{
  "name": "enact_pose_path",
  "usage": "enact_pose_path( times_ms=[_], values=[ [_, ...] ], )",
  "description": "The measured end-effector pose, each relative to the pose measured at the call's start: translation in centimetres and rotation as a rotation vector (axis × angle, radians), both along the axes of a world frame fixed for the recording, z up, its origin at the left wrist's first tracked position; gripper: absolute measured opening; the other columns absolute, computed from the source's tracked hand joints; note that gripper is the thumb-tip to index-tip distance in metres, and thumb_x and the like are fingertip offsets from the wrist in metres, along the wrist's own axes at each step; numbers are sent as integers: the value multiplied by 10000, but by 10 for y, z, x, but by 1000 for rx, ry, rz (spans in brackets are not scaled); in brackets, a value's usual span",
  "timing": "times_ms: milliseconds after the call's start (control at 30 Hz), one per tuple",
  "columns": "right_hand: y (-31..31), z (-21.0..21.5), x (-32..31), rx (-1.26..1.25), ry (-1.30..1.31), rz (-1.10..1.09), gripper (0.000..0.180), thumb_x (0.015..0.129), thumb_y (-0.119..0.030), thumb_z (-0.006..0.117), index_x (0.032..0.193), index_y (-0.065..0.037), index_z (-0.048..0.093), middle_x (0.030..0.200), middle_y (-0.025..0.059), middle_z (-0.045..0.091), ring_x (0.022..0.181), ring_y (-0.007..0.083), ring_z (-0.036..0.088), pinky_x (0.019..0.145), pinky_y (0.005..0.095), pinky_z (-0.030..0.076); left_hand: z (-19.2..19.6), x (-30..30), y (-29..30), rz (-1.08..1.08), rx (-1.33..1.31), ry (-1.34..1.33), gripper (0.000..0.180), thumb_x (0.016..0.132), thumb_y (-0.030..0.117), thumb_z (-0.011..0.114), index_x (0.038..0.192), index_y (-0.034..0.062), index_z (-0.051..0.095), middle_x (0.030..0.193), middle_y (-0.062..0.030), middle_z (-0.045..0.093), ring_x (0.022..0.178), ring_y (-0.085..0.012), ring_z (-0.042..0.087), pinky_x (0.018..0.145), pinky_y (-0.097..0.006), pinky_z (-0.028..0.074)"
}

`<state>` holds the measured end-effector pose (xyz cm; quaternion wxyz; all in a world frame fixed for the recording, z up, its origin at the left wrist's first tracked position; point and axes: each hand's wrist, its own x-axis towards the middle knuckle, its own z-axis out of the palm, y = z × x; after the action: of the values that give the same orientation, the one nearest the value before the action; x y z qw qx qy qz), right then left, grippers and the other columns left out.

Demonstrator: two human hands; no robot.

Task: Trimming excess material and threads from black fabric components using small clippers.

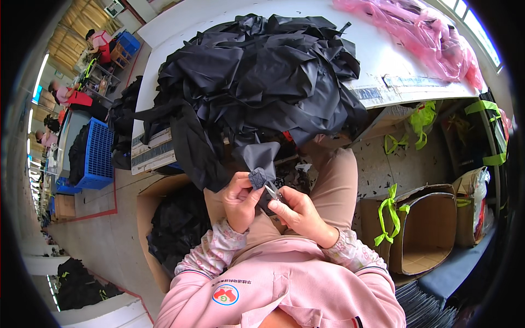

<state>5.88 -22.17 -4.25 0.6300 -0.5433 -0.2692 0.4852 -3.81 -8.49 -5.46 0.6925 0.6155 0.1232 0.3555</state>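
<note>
Above my lap, my left hand (240, 201) pinches the gathered end of a black fabric piece (260, 158) that hangs down from the table. My right hand (299, 210) is closed around small metal thread snips (273, 191), their blades pointing up and left at the fabric's edge. The tips lie right beside my left fingers; whether the blades touch the cloth is hard to make out. A big heap of black fabric (262, 76) covers the middle of the white table in front of me.
A carton of black fabric (178, 229) stands at my left. To my right is an open cardboard box (426, 229) with a neon-green strap (389, 216). Pink plastic sheeting (415, 33) lies at the table's far right. Blue crates (97, 156) and several people are farther left.
</note>
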Motion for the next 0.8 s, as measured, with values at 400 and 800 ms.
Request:
enact_pose_path(
  times_ms=[400,800],
  values=[
    [-4,4,0,33,188,37,238,982,-268,561,920,-38,564,601,-37,488,488,27,420,440,192,339,0,1,-1,27,39,-6,132,869,-93,600,992,-44,615,1071,-38,552,898,-105,605,796,-233,488],
    [6,-7,-13,83,-106,-184,259,909,-225,676,832,-23,532,564,-14,457,503,48,376,438,233,317,-9,-3,-3,0,78,37,145,853,-99,620,979,-27,611,1069,-58,560,879,-106,594,781,-228,487]
  ],
)
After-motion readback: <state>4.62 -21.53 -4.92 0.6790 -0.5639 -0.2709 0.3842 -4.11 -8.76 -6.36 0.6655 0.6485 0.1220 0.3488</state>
